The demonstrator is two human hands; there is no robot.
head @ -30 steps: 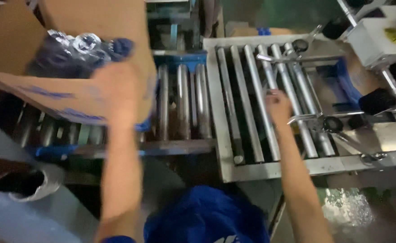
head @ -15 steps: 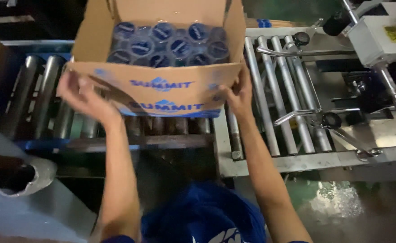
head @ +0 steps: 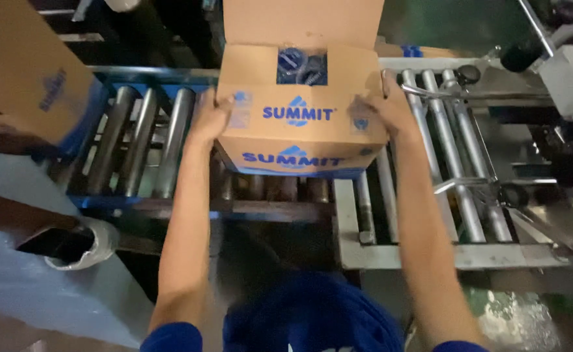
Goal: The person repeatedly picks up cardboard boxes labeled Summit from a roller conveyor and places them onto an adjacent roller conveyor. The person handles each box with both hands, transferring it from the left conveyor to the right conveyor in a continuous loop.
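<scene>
- The roller conveyor (head: 136, 140) is the largest thing; its grey steel rollers in a blue frame run across the middle of the view, from 9 o'clock toward the centre
- A second roller table (head: 429, 195) in a pale metal frame continues from it toward 3 o'clock, with thin guide rods lying over the rollers
- The cardboard box (head: 299, 120) stands at the centre, a little toward 12 o'clock, on the place where the two roller parts meet; it is brown with blue printing, and its far flap stands up at 12 o'clock
- The two side flaps of the box are folded down, and through the gap between them dark blue bottle caps (head: 302, 66) are seen inside
- Another brown carton (head: 26, 72) fills the corner at 10 o'clock, partly out of view
- The left hand (head: 211, 117) lies flat with fingers spread on the folded flap at the 9 o'clock edge of the box and presses on it
- The right hand (head: 381, 107) does the same at the 3 o'clock edge, palm down, fingers wide on the cardboard
- A white roll of tape (head: 78, 244) sits at 8 o'clock, below the conveyor
</scene>
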